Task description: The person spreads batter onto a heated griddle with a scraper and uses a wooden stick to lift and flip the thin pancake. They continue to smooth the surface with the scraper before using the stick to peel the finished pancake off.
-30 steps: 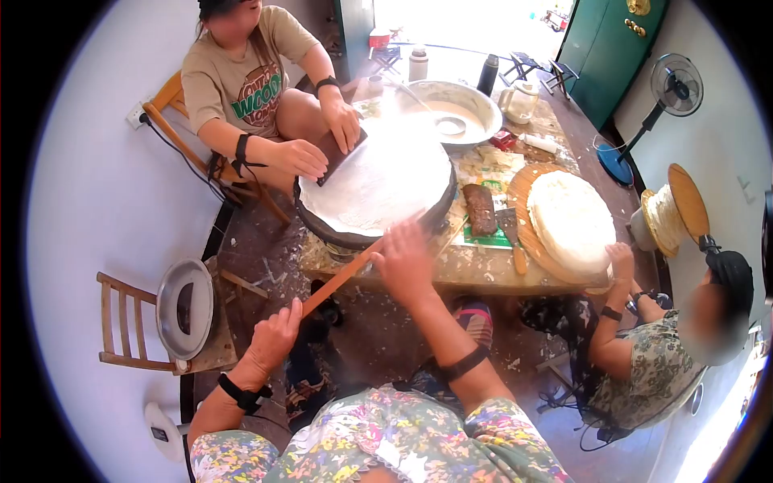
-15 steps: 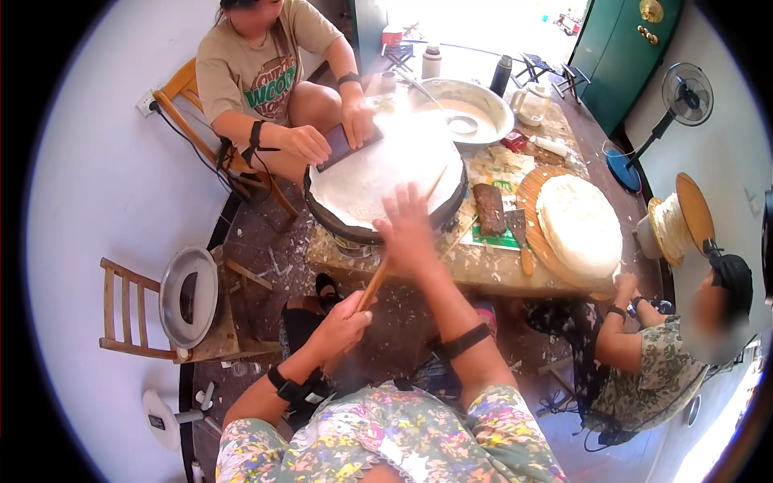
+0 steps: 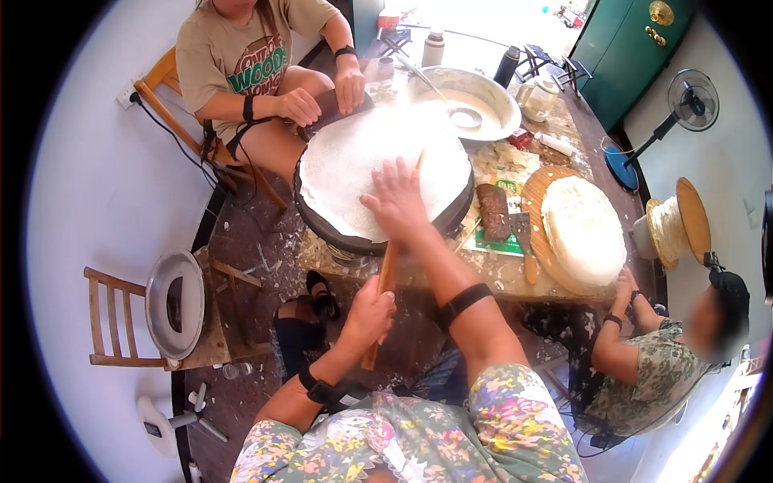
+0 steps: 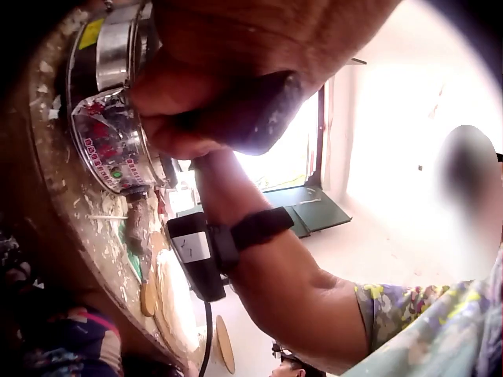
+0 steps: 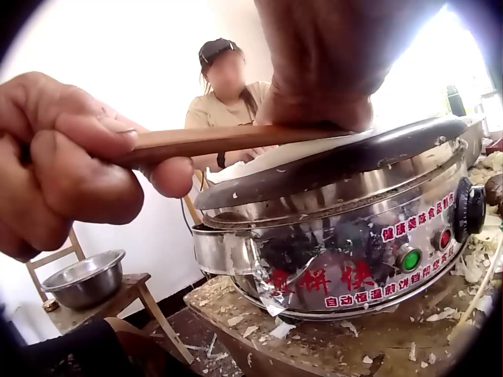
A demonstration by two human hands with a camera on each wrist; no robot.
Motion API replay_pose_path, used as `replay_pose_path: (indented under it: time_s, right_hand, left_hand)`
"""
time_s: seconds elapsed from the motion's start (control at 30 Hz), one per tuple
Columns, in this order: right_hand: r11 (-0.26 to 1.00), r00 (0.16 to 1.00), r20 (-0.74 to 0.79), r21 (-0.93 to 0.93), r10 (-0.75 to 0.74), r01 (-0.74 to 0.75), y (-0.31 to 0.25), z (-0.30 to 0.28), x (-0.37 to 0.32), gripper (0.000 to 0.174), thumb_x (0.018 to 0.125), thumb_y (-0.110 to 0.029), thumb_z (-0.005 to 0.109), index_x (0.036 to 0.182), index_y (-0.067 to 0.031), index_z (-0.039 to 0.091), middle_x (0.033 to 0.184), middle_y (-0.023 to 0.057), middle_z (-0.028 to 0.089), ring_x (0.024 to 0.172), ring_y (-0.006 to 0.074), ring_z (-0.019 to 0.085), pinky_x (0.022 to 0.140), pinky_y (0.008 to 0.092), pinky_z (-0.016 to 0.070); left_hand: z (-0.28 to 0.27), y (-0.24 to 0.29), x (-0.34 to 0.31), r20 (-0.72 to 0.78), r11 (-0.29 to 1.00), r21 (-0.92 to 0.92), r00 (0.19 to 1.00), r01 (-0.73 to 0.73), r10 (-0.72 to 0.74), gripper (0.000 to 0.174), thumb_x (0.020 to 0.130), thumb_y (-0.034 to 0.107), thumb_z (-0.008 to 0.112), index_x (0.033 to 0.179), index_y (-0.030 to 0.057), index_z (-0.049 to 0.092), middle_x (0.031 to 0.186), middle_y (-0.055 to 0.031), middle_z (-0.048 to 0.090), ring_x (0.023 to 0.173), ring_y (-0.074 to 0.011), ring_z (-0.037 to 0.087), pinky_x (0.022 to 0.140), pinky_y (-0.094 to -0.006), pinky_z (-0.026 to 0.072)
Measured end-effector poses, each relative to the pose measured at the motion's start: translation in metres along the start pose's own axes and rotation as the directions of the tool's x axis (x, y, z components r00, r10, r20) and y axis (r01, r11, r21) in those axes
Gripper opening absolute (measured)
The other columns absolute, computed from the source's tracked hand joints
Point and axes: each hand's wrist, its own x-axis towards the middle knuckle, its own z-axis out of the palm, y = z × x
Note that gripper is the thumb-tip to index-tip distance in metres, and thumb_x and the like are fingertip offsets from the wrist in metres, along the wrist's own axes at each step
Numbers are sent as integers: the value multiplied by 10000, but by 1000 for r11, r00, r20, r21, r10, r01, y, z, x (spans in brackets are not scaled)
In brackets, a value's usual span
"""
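**Head view.** My left hand (image 3: 366, 318) grips the near end of the wooden stick (image 3: 387, 272), fingers wrapped round it. The stick's long axis runs close to the 6-to-12 o'clock line. It goes from that hand, over the rim of the griddle (image 3: 318, 219) and under my right hand (image 3: 398, 201), and its tip shows just past the fingers towards 1 o'clock. The right hand lies flat with fingers spread, pressing on the pancake (image 3: 346, 161) that covers the griddle on the desk (image 3: 491, 272). The right hand is the nearer one to the pancake's middle. The left hangs off the desk at 6 o'clock.

**Left wrist view.** The left hand (image 4: 228, 71) curls round a dark shaft, which I take for the stick (image 4: 263, 118). The griddle's (image 4: 110, 133) side wall sits at 9 o'clock.

**Right wrist view.** The left hand (image 5: 71, 173) clamps the stick (image 5: 228, 141) at 9 o'clock. The stick lies level and passes beneath the right hand (image 5: 330, 71) at 12 o'clock, above the pancake's (image 5: 271, 159) edge.

**Change.** Half a second ago the right hand sat at the near rim; it is now well onto the pancake. The stick has swung from a slant towards 1 o'clock to nearer 12.
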Motion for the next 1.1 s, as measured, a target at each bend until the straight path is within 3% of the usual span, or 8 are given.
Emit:
replay_pose_path:
  time_s: [0.27,0.37,0.4,0.43,0.5,0.67,1.03,1.1]
  right_hand:
    - [989,989,38,-26,-142,143,-66,31,4,746,963,-604,260,1511,-100,296,1593,150,186,1492,330,6,1173,545,-39]
    - [972,969,79,-19,-233,235,-92,30,-7,768,957,-627,258,1515,-100,281,1597,145,171,1494,304,20,1190,502,-18]
    - [959,955,99,-5,-280,282,-95,29,-9,775,956,-634,254,1517,-100,277,1597,145,167,1495,294,22,1194,486,-11]
    - [945,939,115,11,-325,326,-96,27,-11,781,955,-642,249,1518,-101,273,1598,145,163,1496,284,24,1199,471,-5]
    - [955,947,132,8,-294,296,-81,20,-8,833,941,-680,231,1526,-87,236,1602,158,123,1497,262,21,1208,400,20]
    - [991,990,71,-49,-119,123,-35,4,-45,905,916,-718,244,1527,-51,206,1605,173,80,1496,270,18,1207,378,47]
    - [994,988,-130,55,-84,92,-25,-8,-109,807,898,-515,538,1460,20,314,1554,258,194,1467,368,141,1188,457,126]
    - [995,990,-101,-7,-102,102,-31,-7,-112,831,915,-594,440,1477,4,307,1568,243,171,1477,352,106,1192,447,99]
  left_hand:
    - [-47,-24,-33,3,949,-311,999,44,-46,192,961,166,460,1119,59,434,650,7,393,397,-64,333,324,-239,322]
    - [-64,-30,-58,-106,995,-103,994,-17,6,194,961,170,462,1118,58,441,650,14,395,400,-62,329,325,-245,315]
    - [-74,-35,-60,-176,993,119,984,-10,31,238,946,140,494,1157,39,452,676,-31,492,444,-123,493,392,-281,391]
    - [-82,-47,-53,-108,582,761,828,-287,550,297,933,119,513,1217,45,468,699,-106,563,560,-224,641,463,-334,466]
    - [-88,-44,-54,3,194,967,773,-163,634,396,892,66,542,1274,-2,464,760,-164,595,655,-299,685,512,-364,520]
    - [-72,-29,-40,257,-326,941,828,-96,499,507,810,32,573,1274,-115,434,789,-127,582,550,-227,655,468,-303,530]
    - [-57,-58,-57,337,-473,878,792,-69,510,524,834,52,555,1322,-91,431,729,-70,509,488,-188,604,427,-292,499]
    - [-60,-66,-66,315,-423,903,782,-73,538,515,846,60,558,1325,-81,433,738,-78,511,500,-194,606,440,-294,502]
